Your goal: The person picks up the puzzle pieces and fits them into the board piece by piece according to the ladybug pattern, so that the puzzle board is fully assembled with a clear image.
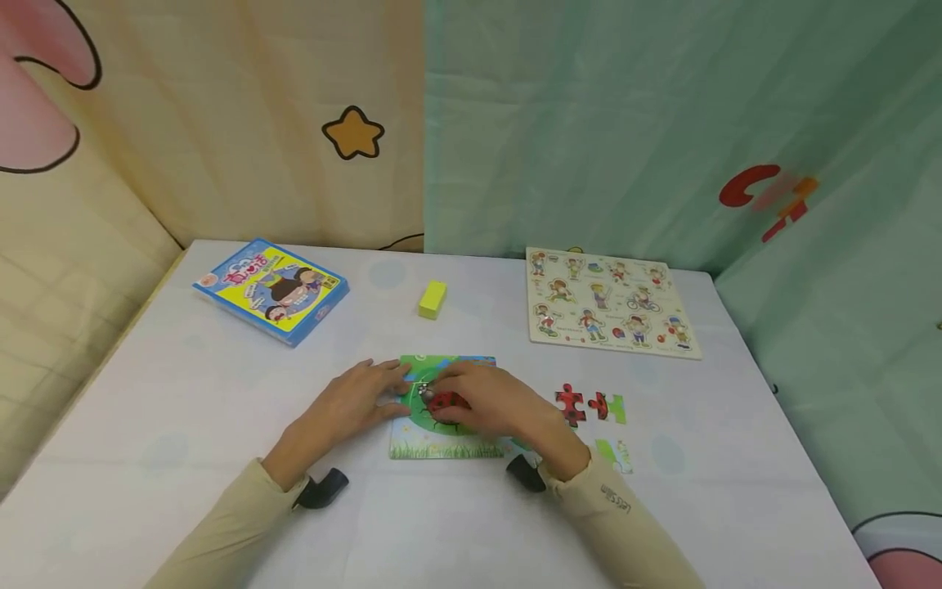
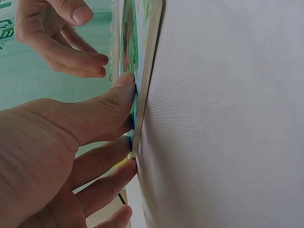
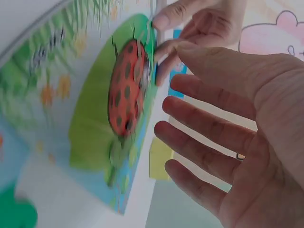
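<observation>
A ladybug jigsaw board (image 1: 441, 449) lies flat on the table between the two hands. My left hand (image 1: 356, 401) is at the board's left side, its thumb (image 2: 124, 92) and fingertips touching the edge. Over the right part of the board hovers my right hand (image 1: 489, 399). Its fingers (image 3: 204, 123) are spread and slightly bent in the right wrist view, with nothing between them. The red spotted ladybug (image 3: 126, 88) shows on the green picture. Right of the board lie a red puzzle piece (image 1: 570, 404), a red-and-green piece (image 1: 616, 407) and a pale green piece (image 1: 616, 456).
A blue boxed set (image 1: 272, 290) lies at the back left of the white table (image 1: 221, 393). A yellow block (image 1: 432, 299) stands behind the board. At the back right is a wooden board of figures (image 1: 611, 303). Curtains hang behind the table.
</observation>
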### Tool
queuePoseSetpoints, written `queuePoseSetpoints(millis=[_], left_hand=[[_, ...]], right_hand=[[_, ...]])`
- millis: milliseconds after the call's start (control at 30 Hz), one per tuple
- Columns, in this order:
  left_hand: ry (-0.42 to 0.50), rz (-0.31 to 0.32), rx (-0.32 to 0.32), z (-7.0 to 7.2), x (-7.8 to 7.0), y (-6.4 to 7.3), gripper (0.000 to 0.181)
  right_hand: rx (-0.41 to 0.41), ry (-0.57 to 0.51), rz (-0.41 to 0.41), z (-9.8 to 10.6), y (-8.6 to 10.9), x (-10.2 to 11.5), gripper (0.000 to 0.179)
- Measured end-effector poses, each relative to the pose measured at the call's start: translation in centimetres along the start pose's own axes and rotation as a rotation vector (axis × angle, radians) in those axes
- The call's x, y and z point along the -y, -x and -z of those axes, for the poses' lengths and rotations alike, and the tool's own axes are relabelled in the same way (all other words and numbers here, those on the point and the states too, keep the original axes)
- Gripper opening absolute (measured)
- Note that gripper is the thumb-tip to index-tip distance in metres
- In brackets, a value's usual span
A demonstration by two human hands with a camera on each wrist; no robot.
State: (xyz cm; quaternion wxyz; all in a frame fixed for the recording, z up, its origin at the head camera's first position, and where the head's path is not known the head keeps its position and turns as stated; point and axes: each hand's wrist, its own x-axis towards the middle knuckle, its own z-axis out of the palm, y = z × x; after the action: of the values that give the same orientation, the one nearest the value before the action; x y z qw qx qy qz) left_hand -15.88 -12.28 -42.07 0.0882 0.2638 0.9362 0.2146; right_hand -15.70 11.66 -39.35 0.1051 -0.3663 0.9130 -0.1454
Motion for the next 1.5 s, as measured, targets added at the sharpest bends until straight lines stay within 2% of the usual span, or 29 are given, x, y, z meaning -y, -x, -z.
queuePoseSetpoints(millis=[200, 367, 467, 700, 867, 1167, 1500], left_hand=[[0.007, -0.006, 0.007, 0.0, -0.2, -0.1, 0.051], [0.009, 0.005, -0.004, 0.2, -0.2, 0.1, 0.053], [0.011, 0.009, -0.011, 0.3, -0.1, 0.2, 0.055], [0.016, -0.008, -0.013, 0.1, 0.1, 0.1, 0.049], [0.025, -0.005, -0.011, 0.0, 0.0, 0.1, 0.045], [0.026, -0.008, -0.013, -0.2, 0.0, 0.1, 0.044], [0.016, -0.017, -0.021, -0.2, 0.0, 0.1, 0.047]], right_hand=[[-0.017, -0.018, -0.057, 1.4, 2.4, -1.6, 0.036], [-0.028, -0.04, -0.085, 2.3, 4.6, -3.0, 0.038], [-0.027, -0.043, -0.117, 2.5, 5.8, -4.0, 0.042], [-0.035, -0.071, -0.225, 2.6, 9.0, -6.7, 0.052], [-0.019, -0.093, -0.27, 2.3, 10.6, -8.2, 0.059], [0.002, -0.12, -0.332, 1.7, 11.8, -9.5, 0.055], [-0.005, -0.126, -0.326, 1.6, 12.0, -9.7, 0.052]])
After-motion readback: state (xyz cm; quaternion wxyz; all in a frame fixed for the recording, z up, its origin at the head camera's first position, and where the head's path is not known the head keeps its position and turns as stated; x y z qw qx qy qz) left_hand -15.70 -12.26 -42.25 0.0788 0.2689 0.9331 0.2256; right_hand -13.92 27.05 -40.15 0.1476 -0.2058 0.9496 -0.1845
